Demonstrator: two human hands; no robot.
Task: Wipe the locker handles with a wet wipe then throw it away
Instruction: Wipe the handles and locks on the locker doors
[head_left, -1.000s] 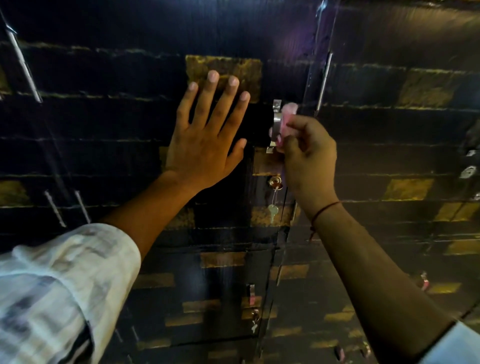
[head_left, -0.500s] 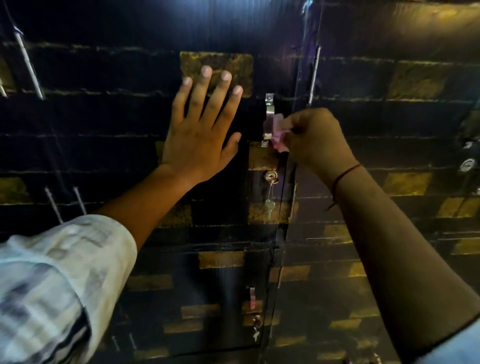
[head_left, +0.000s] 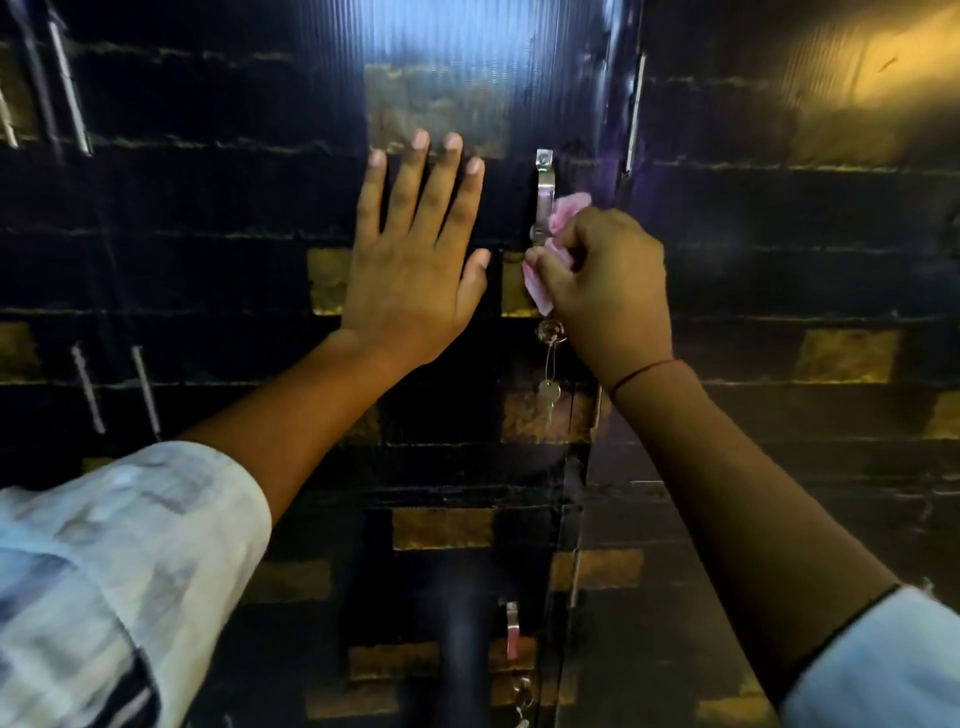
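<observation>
My left hand lies flat on the door, fingers spread and pointing to about twelve o'clock, holding nothing; I judge it is there to brace the door so it does not swing or rattle under the rubbing. At its three o'clock, just beside the thumb, stands the handle, a narrow upright metal strip near the door's edge. My right hand is closed in a loose fist around the wipe, a pink crumpled wad that shows above the knuckles and again below them at the fist's nine o'clock. The wipe touches the handle's lower half, so the grip seems meant to wrap the strip and drag along it. At the fist's six o'clock a key hangs from the lock, close enough to snag. A second handle sits lower down at six o'clock, untouched, so I reckon the wiping is not yet finished and the throwing away is well off
</observation>
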